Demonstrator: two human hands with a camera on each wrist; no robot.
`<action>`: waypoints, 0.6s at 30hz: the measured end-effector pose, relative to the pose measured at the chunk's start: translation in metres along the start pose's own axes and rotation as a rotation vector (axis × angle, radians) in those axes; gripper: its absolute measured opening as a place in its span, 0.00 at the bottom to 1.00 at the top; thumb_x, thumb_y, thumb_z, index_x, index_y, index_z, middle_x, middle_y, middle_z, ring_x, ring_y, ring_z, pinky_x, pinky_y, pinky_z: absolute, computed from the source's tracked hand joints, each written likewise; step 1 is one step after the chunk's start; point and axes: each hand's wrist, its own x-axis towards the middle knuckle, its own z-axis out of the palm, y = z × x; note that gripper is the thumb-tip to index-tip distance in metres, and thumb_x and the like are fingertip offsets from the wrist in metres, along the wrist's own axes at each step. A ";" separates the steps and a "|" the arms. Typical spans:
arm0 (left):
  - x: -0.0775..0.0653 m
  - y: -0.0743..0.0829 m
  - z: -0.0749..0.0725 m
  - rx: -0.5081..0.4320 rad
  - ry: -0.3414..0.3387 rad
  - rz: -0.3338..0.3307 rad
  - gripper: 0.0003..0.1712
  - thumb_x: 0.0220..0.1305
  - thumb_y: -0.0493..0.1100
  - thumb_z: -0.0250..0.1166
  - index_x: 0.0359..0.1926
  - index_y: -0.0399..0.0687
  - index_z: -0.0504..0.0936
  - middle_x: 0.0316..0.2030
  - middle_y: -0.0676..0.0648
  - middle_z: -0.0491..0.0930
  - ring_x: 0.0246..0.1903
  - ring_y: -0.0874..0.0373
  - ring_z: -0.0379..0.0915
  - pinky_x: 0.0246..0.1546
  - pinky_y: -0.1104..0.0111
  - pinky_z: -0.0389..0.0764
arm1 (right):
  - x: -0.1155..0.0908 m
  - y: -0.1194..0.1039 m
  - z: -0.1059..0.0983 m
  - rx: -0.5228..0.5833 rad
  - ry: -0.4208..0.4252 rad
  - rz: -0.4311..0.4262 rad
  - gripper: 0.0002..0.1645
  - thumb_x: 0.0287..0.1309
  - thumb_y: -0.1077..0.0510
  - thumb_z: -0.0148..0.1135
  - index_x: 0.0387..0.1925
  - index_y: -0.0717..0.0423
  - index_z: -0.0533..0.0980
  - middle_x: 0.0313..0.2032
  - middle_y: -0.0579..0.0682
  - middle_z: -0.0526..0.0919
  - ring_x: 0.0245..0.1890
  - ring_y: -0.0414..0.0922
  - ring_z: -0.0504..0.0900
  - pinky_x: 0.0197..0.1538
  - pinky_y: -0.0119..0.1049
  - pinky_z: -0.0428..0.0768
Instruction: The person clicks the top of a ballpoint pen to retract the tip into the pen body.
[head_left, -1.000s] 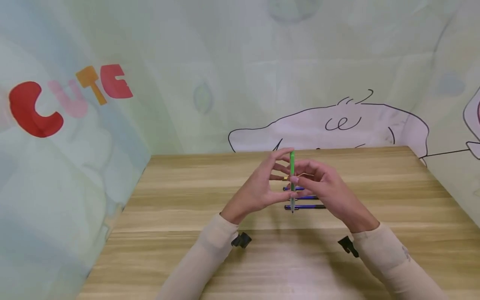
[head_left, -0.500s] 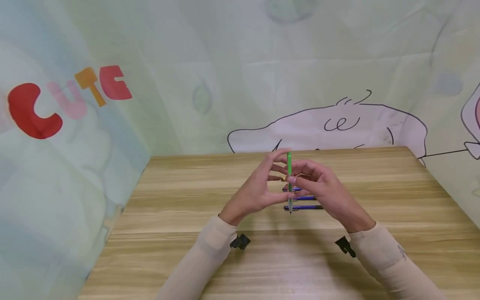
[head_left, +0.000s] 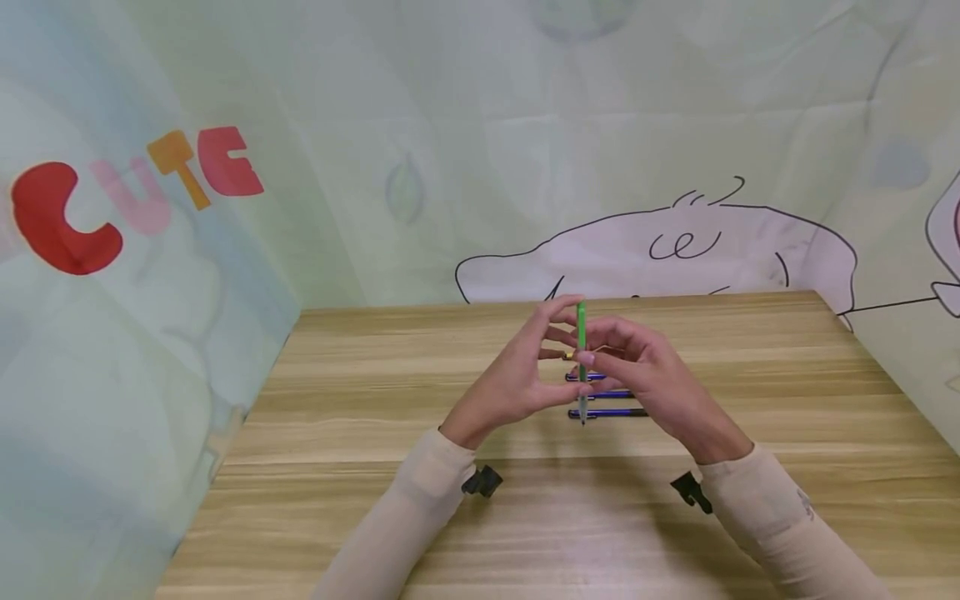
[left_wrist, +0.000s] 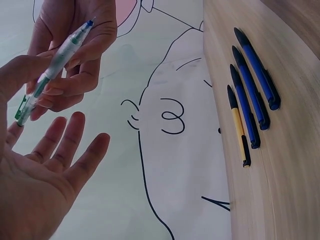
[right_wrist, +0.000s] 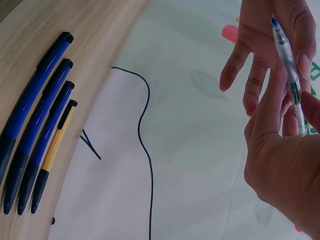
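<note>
Upright above the table, a slim pen (head_left: pixel 581 327) with a green upper barrel and clear lower part is between both hands. My left hand (head_left: pixel 512 372) holds it lengthwise, index fingertip at its top end and thumb against the lower barrel; the other fingers are spread apart. My right hand (head_left: pixel 660 383) pinches the barrel around its middle. Seen from the left wrist, the pen (left_wrist: pixel 61 59) shows a blue tip and a green clip. Beyond the hands lie three blue pens (left_wrist: pixel 256 72) and a yellow pen (left_wrist: pixel 239 127), partly hidden in the head view.
The wood-grain table (head_left: pixel 352 400) ends at a back edge against a printed fabric wall (head_left: pixel 337 167). Another fabric wall with coloured letters (head_left: pixel 71 221) stands along the left. Both sleeves carry a small black wrist mount (head_left: pixel 482 482).
Both hands and the pen keep nearly the same pose, with only a slight shift of the whole head view. The pens on the table have not moved.
</note>
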 end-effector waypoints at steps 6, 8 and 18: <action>0.001 0.000 0.001 -0.004 -0.001 -0.001 0.57 0.56 0.37 0.78 0.77 0.64 0.51 0.63 0.46 0.70 0.57 0.57 0.76 0.59 0.58 0.80 | 0.000 0.000 -0.001 -0.007 0.004 0.006 0.20 0.68 0.56 0.65 0.56 0.60 0.76 0.47 0.53 0.81 0.47 0.49 0.82 0.45 0.45 0.88; 0.001 0.001 0.001 -0.005 -0.001 0.004 0.57 0.56 0.37 0.78 0.77 0.62 0.51 0.63 0.46 0.70 0.57 0.57 0.76 0.59 0.58 0.80 | 0.000 0.000 -0.001 -0.006 0.004 0.008 0.19 0.68 0.55 0.65 0.56 0.60 0.76 0.48 0.53 0.81 0.48 0.49 0.81 0.45 0.45 0.88; 0.001 0.002 0.002 -0.029 -0.013 0.008 0.57 0.56 0.36 0.77 0.77 0.61 0.51 0.63 0.46 0.70 0.57 0.56 0.75 0.59 0.54 0.80 | -0.002 -0.002 -0.001 0.007 0.004 0.014 0.20 0.68 0.56 0.65 0.57 0.61 0.75 0.47 0.52 0.81 0.47 0.48 0.81 0.45 0.45 0.88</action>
